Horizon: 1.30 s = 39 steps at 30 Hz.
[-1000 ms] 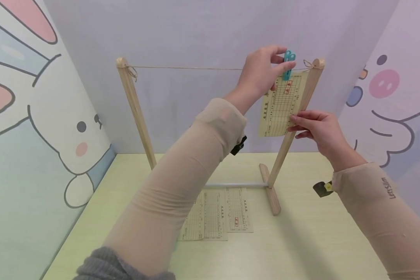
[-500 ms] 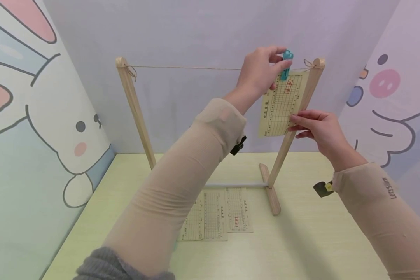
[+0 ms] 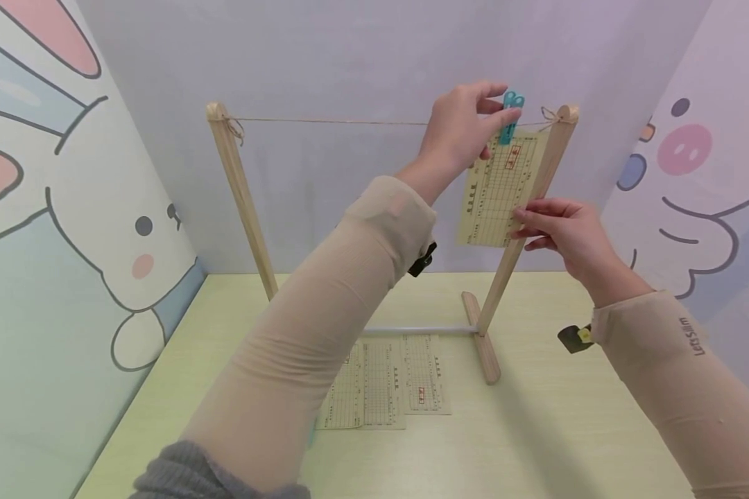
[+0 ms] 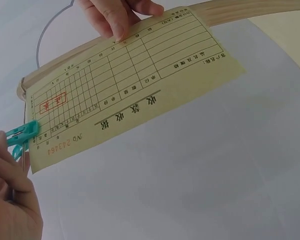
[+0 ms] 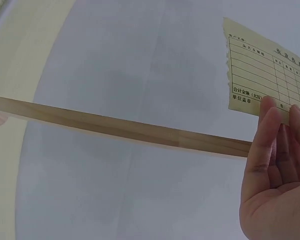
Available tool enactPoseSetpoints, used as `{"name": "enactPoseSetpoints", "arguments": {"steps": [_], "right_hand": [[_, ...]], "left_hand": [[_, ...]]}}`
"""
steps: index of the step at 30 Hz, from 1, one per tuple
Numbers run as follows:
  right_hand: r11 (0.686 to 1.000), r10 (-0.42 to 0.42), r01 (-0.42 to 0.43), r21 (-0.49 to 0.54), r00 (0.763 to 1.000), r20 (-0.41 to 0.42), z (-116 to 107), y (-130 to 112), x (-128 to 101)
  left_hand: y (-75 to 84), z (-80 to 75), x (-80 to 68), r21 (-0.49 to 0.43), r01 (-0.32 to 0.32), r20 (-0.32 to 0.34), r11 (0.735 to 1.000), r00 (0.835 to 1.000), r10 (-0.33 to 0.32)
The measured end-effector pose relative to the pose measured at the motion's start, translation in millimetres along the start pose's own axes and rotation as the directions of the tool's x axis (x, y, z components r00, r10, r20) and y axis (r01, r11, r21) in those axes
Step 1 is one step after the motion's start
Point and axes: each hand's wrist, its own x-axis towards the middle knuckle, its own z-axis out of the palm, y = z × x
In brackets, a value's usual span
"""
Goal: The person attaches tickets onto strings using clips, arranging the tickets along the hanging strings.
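**Both hands up at the string, one slip pegged at its right end**

Hands first: the left hand (image 3: 458,135) is raised highest, thumb and forefinger pinching the teal clothespin (image 3: 510,118); the right hand (image 3: 564,232) sits lower and to the right, fingertips nipping the slip's bottom right edge, with its fingers (image 5: 270,145) lying flat along the paper in the right wrist view; neither hand is loose.

Nearest on the bench (image 3: 537,430) lie the spare slips (image 3: 387,381), flat and overlapping, just in front of the frame's foot bar and under the left forearm; a dark clip (image 3: 574,337) shows by the right sleeve.

Farther back hangs the paper slip (image 3: 496,190); its long axis runs down from the string (image 3: 331,121) and leans slightly, its top right corner close to the right post (image 3: 524,215), its top edge caught by the clothespin; in the left wrist view the pin (image 4: 22,135) bites the corner beside the red stamp.

Room: the string runs bare leftwards to the left post (image 3: 240,201), so open space lies to the left; to the right the post hems the slip in; behind stands the wall.
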Motion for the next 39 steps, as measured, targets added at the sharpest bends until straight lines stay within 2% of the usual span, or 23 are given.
{"name": "enactPoseSetpoints", "arguments": {"steps": [13, 22, 27, 33, 39], "right_hand": [[0.999, -0.011, 0.011, -0.034, 1.0, 0.001, 0.8, -0.7, -2.5], [0.998, -0.017, 0.014, -0.059, 0.999, -0.048, 0.1, 1.3, -7.8], [0.999, -0.04, 0.039, -0.01, 0.997, -0.069, -1.2, 4.5, -13.0], [0.995, -0.065, 0.074, 0.069, 0.99, -0.127, -0.6, 5.9, -19.1], [0.968, -0.176, 0.209, 0.139, 0.96, -0.217, 5.1, 7.0, -28.6]], "left_hand": [[-0.2, -2.0, -1.7, 0.002, -0.01, -0.009, 1.0, 1.0, 0.01], [2.9, -9.4, -5.8, -0.015, -0.021, -0.018, 1.0, 1.0, 0.021], [2.3, -19.9, -13.4, -0.027, -0.068, -0.048, 0.997, 0.997, 0.067], [4.1, -38.3, -25.5, -0.085, -0.158, -0.092, 0.984, 0.984, 0.15], [13.2, -61.4, -44.0, -0.109, -0.261, -0.125, 0.959, 0.961, 0.247]]}}
